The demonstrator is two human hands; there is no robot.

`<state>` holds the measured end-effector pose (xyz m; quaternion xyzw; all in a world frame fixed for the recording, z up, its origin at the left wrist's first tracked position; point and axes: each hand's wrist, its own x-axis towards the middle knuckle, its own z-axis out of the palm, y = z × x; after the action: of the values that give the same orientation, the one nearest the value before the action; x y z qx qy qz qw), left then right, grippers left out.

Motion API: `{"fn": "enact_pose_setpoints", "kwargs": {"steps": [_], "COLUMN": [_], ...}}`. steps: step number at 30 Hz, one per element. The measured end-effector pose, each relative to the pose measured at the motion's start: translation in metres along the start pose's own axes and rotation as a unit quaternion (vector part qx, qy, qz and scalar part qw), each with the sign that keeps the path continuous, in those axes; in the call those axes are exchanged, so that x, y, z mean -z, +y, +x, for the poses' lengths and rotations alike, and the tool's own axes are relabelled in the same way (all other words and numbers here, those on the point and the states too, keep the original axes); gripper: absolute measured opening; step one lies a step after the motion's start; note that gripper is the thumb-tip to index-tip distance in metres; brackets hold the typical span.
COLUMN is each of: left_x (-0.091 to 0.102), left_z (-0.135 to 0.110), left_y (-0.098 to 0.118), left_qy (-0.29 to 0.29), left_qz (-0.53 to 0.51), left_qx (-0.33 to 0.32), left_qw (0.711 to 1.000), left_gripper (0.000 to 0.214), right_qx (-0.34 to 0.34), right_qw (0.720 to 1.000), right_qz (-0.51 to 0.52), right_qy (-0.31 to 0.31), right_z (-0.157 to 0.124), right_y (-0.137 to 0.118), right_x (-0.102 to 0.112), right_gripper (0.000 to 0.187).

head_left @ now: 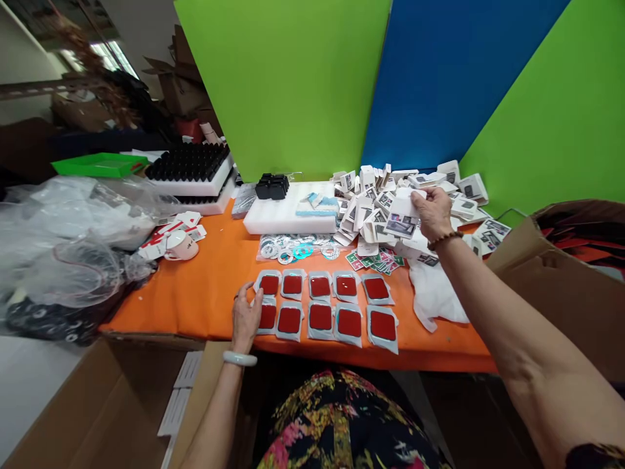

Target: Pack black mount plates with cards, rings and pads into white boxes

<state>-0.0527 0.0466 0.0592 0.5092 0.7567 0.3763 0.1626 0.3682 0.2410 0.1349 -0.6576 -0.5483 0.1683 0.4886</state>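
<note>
Two rows of square red pads with pale wrappings [319,317] lie on the orange-covered table [209,286] before me. My left hand [245,317] rests at the left end of these rows, thumb and fingers apart, its fingertips by the leftmost pads. Whether it touches them I cannot tell. My right hand [433,210] is closed on the upper edge of a small white printed box [403,218], raised over a heap of similar white boxes [364,212]. Between that heap and the pads are small green and red cards [378,262].
A white foam block [288,215] carries black parts [272,187]. Printed rings in plastic [293,249] lie before it. Black pieces fill foam trays [190,163] at the back left. Cardboard boxes stand at lower left [97,397] and right [551,286]. Green and blue panels [293,85] rise behind.
</note>
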Motion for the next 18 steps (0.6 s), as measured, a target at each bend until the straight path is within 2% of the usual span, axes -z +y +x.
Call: {"fn": "enact_pose_setpoints", "kwargs": {"steps": [1, 3, 5, 7, 10, 12, 16, 18], "left_x": [-0.003, -0.010, -0.015, -0.015, -0.004, 0.003, 0.002, -0.006], "left_z": [-0.006, -0.015, -0.020, -0.017, -0.002, 0.011, 0.026, 0.027], "left_y": [0.007, 0.022, 0.033, 0.035, 0.017, -0.005, -0.041, -0.048], "left_qy": [-0.006, -0.036, -0.060, -0.059, -0.048, -0.076, -0.126, -0.129], "left_qz": [-0.034, -0.088, -0.091, -0.056, -0.007, 0.023, 0.084, 0.113], "left_qx": [-0.001, -0.017, -0.052, -0.080, -0.071, -0.073, -0.107, -0.132], "left_qw": [0.999, 0.995, 0.993, 0.994, 0.996, 0.994, 0.983, 0.976], "left_gripper": [0.041, 0.040, 0.039, 0.039, 0.043, 0.050, 0.061, 0.061], "right_qx": [0.002, -0.007, -0.021, -0.056, -0.160, -0.216, -0.256, -0.280], "right_qw": [1.000, 0.989, 0.973, 0.958, 0.934, 0.918, 0.908, 0.894], "right_qz": [0.017, 0.123, 0.180, 0.222, 0.279, 0.305, 0.308, 0.302], "right_qy": [-0.012, -0.077, -0.146, -0.171, -0.155, -0.135, -0.123, -0.174], "right_z": [-0.017, -0.059, -0.102, -0.133, -0.147, -0.143, -0.145, -0.164], "right_y": [-0.009, -0.029, -0.045, -0.053, -0.049, -0.039, -0.023, -0.018], "right_x": [-0.002, -0.011, -0.025, -0.040, -0.053, -0.051, -0.023, -0.005], "right_gripper": [0.036, 0.032, 0.030, 0.031, 0.036, 0.038, 0.039, 0.044]}}
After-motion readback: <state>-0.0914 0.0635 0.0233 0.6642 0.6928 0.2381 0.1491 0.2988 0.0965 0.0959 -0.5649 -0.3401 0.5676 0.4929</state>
